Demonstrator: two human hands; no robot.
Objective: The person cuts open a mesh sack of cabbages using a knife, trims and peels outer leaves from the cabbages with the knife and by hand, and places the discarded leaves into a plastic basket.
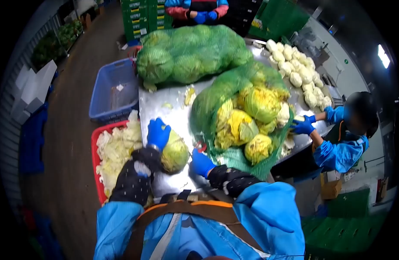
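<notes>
My left hand [158, 134], in a blue glove, grips the upper left side of a green cabbage [174, 155] at the near edge of the metal table [158, 99]. To the right of that cabbage, my right hand [201, 163], also gloved in blue, is closed; what it holds is hidden. A small red item [200, 146] lies just beyond it. Beside my right hand, a green mesh sack [206, 102] lies open, with several yellowed cabbages [262, 104] showing at its mouth.
A full mesh sack of cabbages [190, 54] lies across the table's far side. Pale trimmed cabbages [297, 65] are heaped at far right. On the left stand a red crate of leaves [95, 149] and a blue crate [108, 115]. Co-workers stand opposite and at right [342, 134].
</notes>
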